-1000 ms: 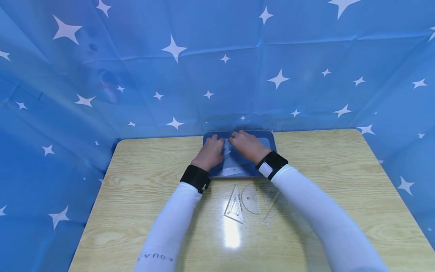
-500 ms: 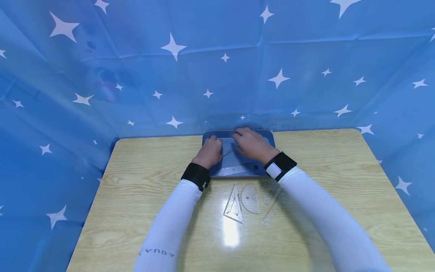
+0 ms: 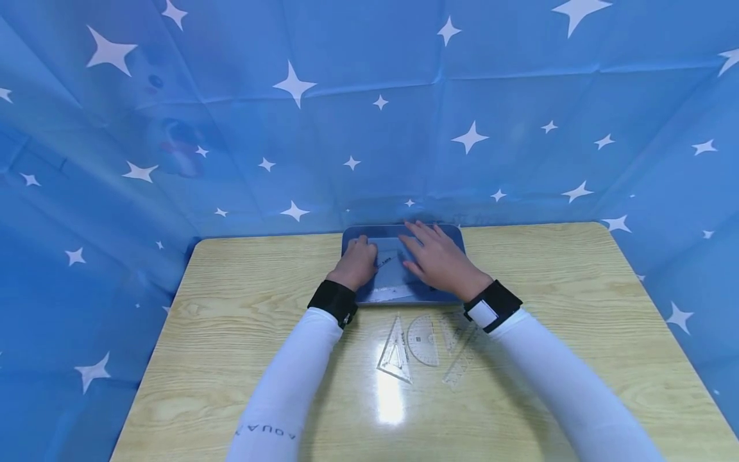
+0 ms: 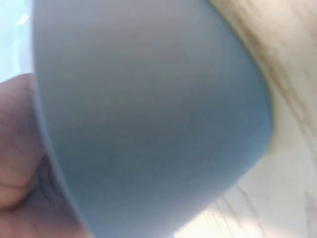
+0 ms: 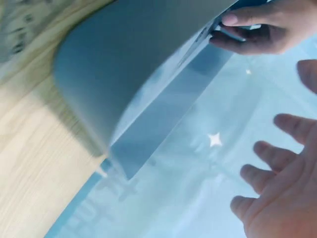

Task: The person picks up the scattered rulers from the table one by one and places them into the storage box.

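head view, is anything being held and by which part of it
The right hand is spread and holds nothing. The left hand is curled at the blue tray beside a clear piece; whether it grips that, and where, cannot be told.

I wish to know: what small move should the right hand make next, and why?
Probably the right hand should bring its fingers to the clear strip in the blue tray and pinch it. Its fingers are spread and hold nothing, and the strip seems near, while the left hand is at the tray's left side.
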`<act>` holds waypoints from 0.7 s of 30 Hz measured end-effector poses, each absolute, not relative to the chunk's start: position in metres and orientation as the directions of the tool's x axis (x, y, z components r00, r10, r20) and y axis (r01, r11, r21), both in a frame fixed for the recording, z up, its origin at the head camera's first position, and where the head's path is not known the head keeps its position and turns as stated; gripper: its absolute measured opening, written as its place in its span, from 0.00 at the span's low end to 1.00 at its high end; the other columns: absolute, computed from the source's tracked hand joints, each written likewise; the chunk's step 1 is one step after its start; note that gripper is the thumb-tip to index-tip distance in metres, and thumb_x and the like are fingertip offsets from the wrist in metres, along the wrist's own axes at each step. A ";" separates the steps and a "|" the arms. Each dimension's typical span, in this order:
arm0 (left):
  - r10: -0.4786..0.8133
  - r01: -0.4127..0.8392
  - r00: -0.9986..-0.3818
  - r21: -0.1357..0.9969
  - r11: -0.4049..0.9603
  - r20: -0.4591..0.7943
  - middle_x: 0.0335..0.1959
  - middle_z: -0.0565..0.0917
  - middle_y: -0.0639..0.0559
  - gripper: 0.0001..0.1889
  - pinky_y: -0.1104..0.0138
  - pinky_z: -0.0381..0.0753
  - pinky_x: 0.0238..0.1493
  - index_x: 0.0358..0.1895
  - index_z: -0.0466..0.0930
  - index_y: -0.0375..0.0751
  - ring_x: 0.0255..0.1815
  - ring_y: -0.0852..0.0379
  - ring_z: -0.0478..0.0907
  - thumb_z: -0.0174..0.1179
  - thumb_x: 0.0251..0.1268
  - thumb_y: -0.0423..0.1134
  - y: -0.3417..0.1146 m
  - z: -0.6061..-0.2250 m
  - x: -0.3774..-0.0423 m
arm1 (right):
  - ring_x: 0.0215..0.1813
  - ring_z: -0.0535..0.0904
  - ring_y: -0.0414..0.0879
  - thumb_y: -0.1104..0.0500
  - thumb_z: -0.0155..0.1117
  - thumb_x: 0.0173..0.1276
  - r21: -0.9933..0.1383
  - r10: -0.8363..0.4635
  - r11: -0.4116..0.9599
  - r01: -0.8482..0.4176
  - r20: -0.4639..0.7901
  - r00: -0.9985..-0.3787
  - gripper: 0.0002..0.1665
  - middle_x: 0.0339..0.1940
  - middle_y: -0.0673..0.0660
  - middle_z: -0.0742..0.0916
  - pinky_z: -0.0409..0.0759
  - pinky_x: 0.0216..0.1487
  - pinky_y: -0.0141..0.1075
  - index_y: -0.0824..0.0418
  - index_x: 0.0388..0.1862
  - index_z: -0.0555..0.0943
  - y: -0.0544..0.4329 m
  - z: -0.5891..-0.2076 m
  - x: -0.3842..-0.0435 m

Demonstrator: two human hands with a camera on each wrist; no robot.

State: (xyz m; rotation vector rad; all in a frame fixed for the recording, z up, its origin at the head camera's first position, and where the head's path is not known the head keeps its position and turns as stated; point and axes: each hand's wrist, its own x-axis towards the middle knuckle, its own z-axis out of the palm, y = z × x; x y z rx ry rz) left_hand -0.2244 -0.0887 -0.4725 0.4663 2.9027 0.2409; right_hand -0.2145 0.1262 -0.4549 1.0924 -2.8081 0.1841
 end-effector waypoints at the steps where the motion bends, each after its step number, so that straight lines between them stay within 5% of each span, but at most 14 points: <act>1: 0.324 0.293 -0.932 0.186 0.938 -0.164 0.62 0.77 0.34 0.12 0.51 0.75 0.68 0.50 0.85 0.36 0.64 0.34 0.75 0.67 0.70 0.39 -0.089 -0.473 -0.224 | 0.80 0.63 0.64 0.48 0.59 0.80 -0.070 -0.663 0.730 -0.680 0.168 -0.730 0.32 0.80 0.67 0.68 0.63 0.76 0.63 0.63 0.75 0.72 0.127 -0.455 -0.213; 12: 0.341 0.298 -0.921 0.227 0.927 -0.187 0.62 0.76 0.34 0.18 0.50 0.70 0.71 0.53 0.83 0.33 0.67 0.35 0.72 0.63 0.74 0.46 -0.097 -0.476 -0.226 | 0.84 0.56 0.64 0.45 0.59 0.79 -0.131 -0.632 0.741 -0.659 0.197 -0.750 0.36 0.83 0.65 0.63 0.56 0.78 0.66 0.58 0.79 0.67 0.143 -0.447 -0.188; 21: 0.357 0.299 -0.927 0.344 0.890 -0.119 0.74 0.71 0.35 0.31 0.52 0.65 0.78 0.73 0.70 0.32 0.78 0.39 0.64 0.56 0.80 0.52 -0.107 -0.471 -0.215 | 0.85 0.50 0.65 0.38 0.59 0.76 -0.116 -0.585 0.784 -0.609 0.187 -0.789 0.44 0.85 0.62 0.60 0.51 0.78 0.68 0.52 0.84 0.60 0.162 -0.450 -0.178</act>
